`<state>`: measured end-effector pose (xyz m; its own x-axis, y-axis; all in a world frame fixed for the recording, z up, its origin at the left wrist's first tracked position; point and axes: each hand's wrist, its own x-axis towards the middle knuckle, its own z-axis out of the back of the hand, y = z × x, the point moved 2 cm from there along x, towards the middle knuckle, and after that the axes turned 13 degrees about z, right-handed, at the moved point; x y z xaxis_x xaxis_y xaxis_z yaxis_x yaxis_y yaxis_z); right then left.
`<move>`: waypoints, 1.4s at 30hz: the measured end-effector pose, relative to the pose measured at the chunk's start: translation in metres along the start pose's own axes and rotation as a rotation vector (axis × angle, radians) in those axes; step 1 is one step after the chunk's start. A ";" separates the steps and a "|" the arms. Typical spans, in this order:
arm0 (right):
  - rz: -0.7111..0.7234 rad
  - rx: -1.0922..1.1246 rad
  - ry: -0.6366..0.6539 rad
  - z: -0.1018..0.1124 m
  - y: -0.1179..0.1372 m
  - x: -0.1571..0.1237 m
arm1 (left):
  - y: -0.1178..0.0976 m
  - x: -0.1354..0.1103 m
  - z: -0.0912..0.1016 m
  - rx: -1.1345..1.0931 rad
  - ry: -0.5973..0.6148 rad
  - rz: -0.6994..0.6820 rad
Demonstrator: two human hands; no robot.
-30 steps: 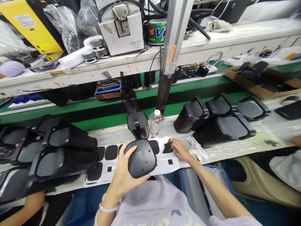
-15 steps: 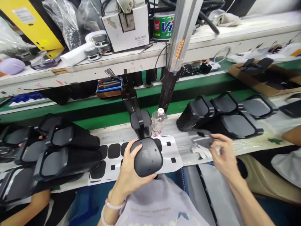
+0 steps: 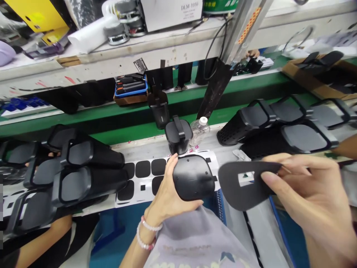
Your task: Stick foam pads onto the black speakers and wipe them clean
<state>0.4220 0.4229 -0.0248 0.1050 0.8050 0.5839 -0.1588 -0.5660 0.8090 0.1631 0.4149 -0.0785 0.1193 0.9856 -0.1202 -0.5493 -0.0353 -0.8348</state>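
My left hand (image 3: 167, 197) is wrapped round a black speaker housing (image 3: 193, 178), its flat base with small screw holes turned up toward me. Raised to the right of it, my right hand (image 3: 304, 197) pinches a thin black adhesive pad (image 3: 240, 186) by its edge. The pad is rounded, with a square cut-out through its middle, and hangs apart from the housing. Under and behind the left hand lies a white sheet (image 3: 131, 201) carrying rounded black pads and small black squares. Another black housing with a strap handle (image 3: 179, 136) stands just beyond.
Black handled housings crowd the bench at left (image 3: 92, 182) and at right (image 3: 298, 137). A clear bottle (image 3: 199, 132) stands beside a metal post (image 3: 223, 74). A cardboard box (image 3: 301, 78) sits far right. A co-worker's arm (image 3: 41, 242) reaches in at lower left.
My right hand has come nearer to me with the pad, whose square cut-out now shows. The view has shifted, and the base in my left hand faces up more squarely.
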 end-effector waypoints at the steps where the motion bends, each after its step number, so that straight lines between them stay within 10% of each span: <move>1: -0.035 0.032 0.015 -0.006 0.000 -0.001 | 0.001 0.000 0.000 -0.032 0.013 0.025; 9: -0.321 0.147 -0.148 -0.017 -0.008 -0.007 | 0.003 -0.001 -0.002 -0.124 0.064 0.083; 18: 0.109 -0.232 -0.163 -0.025 0.023 -0.014 | 0.008 0.000 -0.003 -0.164 0.069 0.068; 25: -0.138 -0.200 -0.310 -0.026 0.021 -0.028 | 0.005 0.002 -0.002 -0.124 0.033 0.033; 32: -0.309 -0.084 0.053 -0.048 -0.004 -0.030 | 0.012 0.002 -0.004 -0.145 0.036 0.009; 42: -0.210 -0.190 0.138 -0.063 -0.012 -0.028 | 0.012 0.006 -0.005 -0.238 0.065 -0.019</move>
<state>0.3589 0.4183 -0.0558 0.0233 0.9247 0.3799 -0.3298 -0.3516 0.8761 0.1612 0.4194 -0.0917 0.1851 0.9739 -0.1314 -0.3376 -0.0626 -0.9392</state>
